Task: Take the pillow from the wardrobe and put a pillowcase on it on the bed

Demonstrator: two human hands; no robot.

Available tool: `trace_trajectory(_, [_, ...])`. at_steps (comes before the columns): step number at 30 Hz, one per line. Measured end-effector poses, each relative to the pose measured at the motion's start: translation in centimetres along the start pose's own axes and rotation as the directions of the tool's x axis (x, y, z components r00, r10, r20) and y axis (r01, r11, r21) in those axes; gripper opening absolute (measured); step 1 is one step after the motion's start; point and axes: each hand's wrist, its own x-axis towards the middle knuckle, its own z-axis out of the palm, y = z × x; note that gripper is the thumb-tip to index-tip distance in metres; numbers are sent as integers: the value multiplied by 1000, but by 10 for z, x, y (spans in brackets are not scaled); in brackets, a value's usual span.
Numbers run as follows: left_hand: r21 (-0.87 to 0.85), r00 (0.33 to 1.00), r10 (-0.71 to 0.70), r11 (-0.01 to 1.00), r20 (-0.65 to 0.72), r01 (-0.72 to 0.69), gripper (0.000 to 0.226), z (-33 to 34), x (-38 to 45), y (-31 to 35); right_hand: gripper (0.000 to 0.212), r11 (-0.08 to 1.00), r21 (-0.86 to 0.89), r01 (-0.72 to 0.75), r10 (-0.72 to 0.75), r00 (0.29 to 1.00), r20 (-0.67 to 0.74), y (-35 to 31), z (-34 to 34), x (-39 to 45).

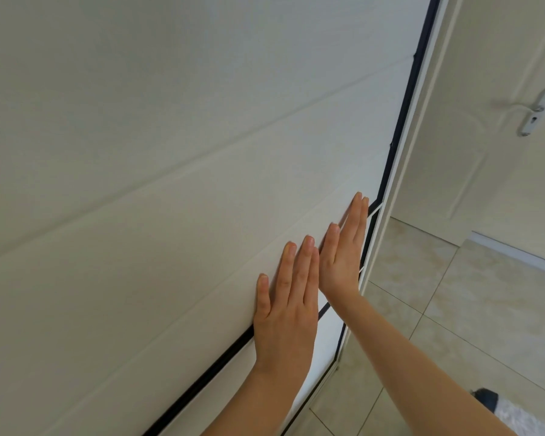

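Note:
A white sliding wardrobe door with thin black edging fills most of the view. My left hand lies flat on this door panel, fingers together and pointing up. My right hand is flat too, placed just right of the left hand, near the door's right edge and the black strip there. Both hands hold nothing. The pillow, the pillowcase and the bed are out of sight.
To the right stands a white room door with a white lever handle. Beige floor tiles run along the wardrobe's base. A grey and black slipper or sock tip shows at the bottom right.

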Motion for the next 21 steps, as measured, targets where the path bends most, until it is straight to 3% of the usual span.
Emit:
trace_trajectory(5, [8, 999, 22, 1000, 42, -22, 82, 3, 1, 2, 63, 1000, 23, -8, 8, 1000, -8, 0, 4, 0])
trace_trajectory(11, [-21, 996, 10, 1000, 89, -8, 74, 1, 0, 2, 64, 1000, 24, 2, -2, 1000, 1, 0, 2, 1])
trace_trajectory(17, [-190, 994, 66, 981, 88, -48, 72, -14, -1, -6, 59, 1000, 4, -4, 4, 999, 45, -2, -11, 0])
trace_trajectory(21, [-365, 990, 120, 921, -67, -137, 58, -30, -10, -17, 52, 990, 40, -137, 134, 988, 75, -8, -29, -1])
